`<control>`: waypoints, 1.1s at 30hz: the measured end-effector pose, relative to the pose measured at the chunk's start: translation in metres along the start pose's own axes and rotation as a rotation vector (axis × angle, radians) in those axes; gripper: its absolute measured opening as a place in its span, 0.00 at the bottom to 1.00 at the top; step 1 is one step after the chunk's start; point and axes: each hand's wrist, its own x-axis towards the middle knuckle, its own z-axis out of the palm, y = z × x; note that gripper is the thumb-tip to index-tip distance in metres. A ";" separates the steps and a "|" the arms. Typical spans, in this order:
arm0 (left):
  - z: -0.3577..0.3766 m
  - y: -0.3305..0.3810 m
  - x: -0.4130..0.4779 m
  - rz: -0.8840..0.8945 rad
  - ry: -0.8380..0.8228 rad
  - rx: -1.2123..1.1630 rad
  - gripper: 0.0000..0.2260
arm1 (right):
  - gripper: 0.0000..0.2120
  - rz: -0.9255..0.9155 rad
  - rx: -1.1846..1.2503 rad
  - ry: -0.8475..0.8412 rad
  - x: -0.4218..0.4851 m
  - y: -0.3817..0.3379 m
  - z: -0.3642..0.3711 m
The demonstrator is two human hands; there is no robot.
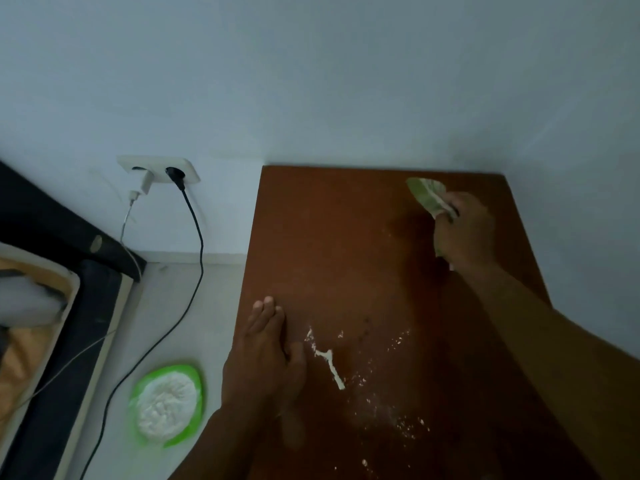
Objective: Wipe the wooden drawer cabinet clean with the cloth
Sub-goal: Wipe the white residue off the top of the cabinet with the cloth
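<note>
The brown wooden cabinet top [346,237] fills the middle and right of the head view, set against a pale wall. My right hand [462,230] is near its far right corner, shut on a green cloth [427,195] that presses on the wood. My left hand [263,355] lies flat on the near left edge, fingers together, holding nothing. White powder and crumbs [332,365] are scattered over the near middle of the top, between my two arms.
On the floor to the left stands a green plate [194,379] heaped with white powder. A black cable [194,237] and a white charger hang from a wall socket [159,169]. A dark bed frame [69,306] fills the far left.
</note>
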 end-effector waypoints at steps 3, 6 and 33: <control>0.006 0.000 -0.001 0.017 0.039 -0.002 0.36 | 0.19 -0.036 -0.167 -0.129 0.039 0.021 0.019; 0.008 -0.002 -0.001 0.019 0.070 0.004 0.35 | 0.23 -0.182 -0.218 -0.204 0.019 0.015 0.043; 0.002 0.015 -0.004 -0.058 0.001 0.004 0.35 | 0.21 -0.123 -0.054 -0.247 -0.117 0.005 0.014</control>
